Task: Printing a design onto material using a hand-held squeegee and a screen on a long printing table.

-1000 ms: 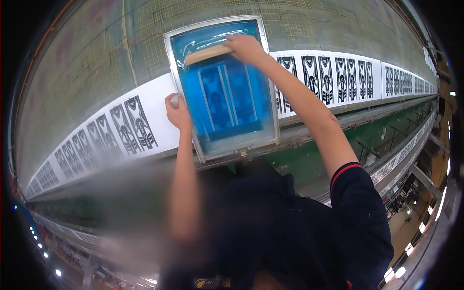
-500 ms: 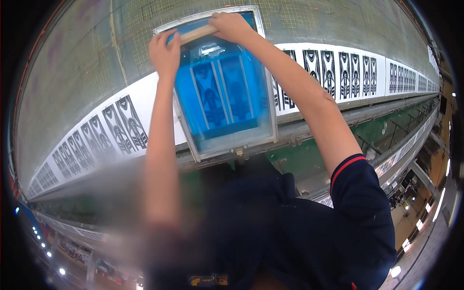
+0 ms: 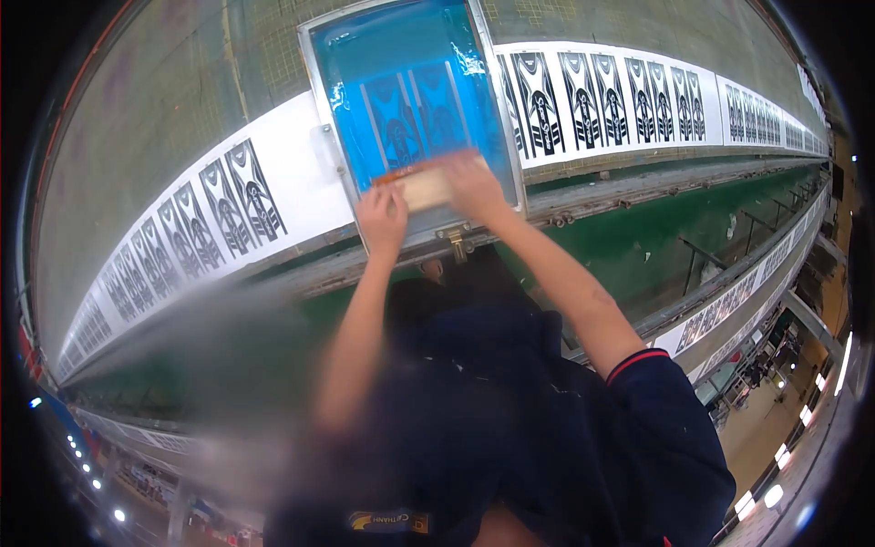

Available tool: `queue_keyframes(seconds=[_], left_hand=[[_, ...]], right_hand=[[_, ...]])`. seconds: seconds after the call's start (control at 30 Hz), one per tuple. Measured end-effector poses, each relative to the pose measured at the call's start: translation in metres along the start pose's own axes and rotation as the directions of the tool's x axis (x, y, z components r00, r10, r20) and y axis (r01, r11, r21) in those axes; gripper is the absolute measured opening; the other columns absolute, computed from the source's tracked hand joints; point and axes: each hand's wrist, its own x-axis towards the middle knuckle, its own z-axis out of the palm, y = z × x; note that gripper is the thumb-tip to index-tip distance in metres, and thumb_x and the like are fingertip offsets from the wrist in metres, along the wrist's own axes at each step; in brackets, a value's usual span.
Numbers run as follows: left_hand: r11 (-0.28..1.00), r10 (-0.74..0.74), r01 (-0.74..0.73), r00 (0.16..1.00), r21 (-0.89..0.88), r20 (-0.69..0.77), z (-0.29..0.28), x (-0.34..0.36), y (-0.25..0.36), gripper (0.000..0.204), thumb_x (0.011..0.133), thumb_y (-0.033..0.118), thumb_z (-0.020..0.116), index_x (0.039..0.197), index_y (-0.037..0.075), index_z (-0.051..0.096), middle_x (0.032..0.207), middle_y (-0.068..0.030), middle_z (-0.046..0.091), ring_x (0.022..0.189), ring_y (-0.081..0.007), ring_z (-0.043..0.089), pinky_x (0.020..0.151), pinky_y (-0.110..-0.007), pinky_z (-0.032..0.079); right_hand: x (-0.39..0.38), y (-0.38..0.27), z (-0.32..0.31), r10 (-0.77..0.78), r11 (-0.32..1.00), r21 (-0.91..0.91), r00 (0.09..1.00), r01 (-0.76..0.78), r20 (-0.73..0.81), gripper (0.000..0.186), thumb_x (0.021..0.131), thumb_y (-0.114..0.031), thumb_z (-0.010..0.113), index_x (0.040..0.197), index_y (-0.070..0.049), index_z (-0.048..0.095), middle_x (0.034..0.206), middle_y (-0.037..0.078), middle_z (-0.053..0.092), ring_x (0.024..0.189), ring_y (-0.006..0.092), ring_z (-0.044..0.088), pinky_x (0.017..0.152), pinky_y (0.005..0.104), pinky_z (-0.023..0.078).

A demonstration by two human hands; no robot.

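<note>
A wooden-handled squeegee point(image 3: 424, 189) with a reddish-brown blade edge lies across the near part of a screen printing frame point(image 3: 506, 118). My left hand point(image 3: 382, 219) grips its left end, fingers bent over the wood. At the other end my right hand point(image 3: 476, 189) is wrapped round it, a little smeared by motion. The frame's blue mesh point(image 3: 351, 109) shows two tall dark patterned panels with pale strips beside them. Beneath the frame runs a white printed sheet point(image 3: 305, 155), partly hidden by it.
Black patterned prints point(image 3: 538, 102) repeat along the white strip on both sides. The long grey-green table point(image 3: 137, 118) curves away beyond it. A metal rail point(image 3: 620, 193) with small fittings follows the near edge, and a metal latch point(image 3: 456, 244) sits at the frame's near end.
Both hands have drawn the squeegee from the frame's far end down to its near end, towards me. My view has shifted, so the frame sits higher in the picture.
</note>
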Motion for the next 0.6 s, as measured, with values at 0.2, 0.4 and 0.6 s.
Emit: queue_keyframes(seconds=[0.2, 0.4, 0.6], left_hand=[[0.997, 0.063, -0.068, 0.983, 0.025, 0.174, -0.046, -0.036, 0.017, 0.006, 0.09, 0.013, 0.069, 0.09, 0.008, 0.073, 0.086, -0.0078, 0.063, 0.085, -0.0283, 0.062, 0.08, -0.042, 0.044], [0.982, 0.143, -0.149, 0.988, 0.118, 0.064, -0.015, 0.144, -0.027, 0.013, 0.093, 0.017, 0.068, 0.086, 0.007, 0.071, 0.084, -0.0087, 0.064, 0.083, -0.0302, 0.063, 0.081, -0.043, 0.044], [0.994, 0.1, -0.096, 0.99, 0.044, -0.096, 0.038, 0.272, -0.046, 0.018, 0.093, 0.019, 0.068, 0.081, 0.006, 0.073, 0.085, -0.0116, 0.068, 0.082, -0.0335, 0.066, 0.077, -0.043, 0.046]], right_hand=[[-0.038, -0.028, -0.03, -0.131, 0.991, 0.067, 0.953, 0.117, 0.274, 0.053, 0.064, -0.024, 0.087, 0.108, -0.001, 0.067, 0.109, 0.013, 0.062, 0.105, 0.033, 0.065, 0.096, 0.044, 0.053], [0.141, 0.062, -0.003, -0.228, 0.971, -0.046, 0.968, 0.233, 0.107, 0.031, 0.075, -0.024, 0.075, 0.1, -0.006, 0.07, 0.096, 0.01, 0.068, 0.089, 0.0293, 0.07, 0.083, 0.0499, 0.052], [0.266, 0.133, -0.006, -0.149, 0.982, -0.104, 0.987, 0.155, 0.068, 0.046, 0.075, -0.039, 0.087, 0.101, -0.006, 0.069, 0.101, 0.01, 0.069, 0.092, 0.0317, 0.071, 0.084, 0.0444, 0.058]])
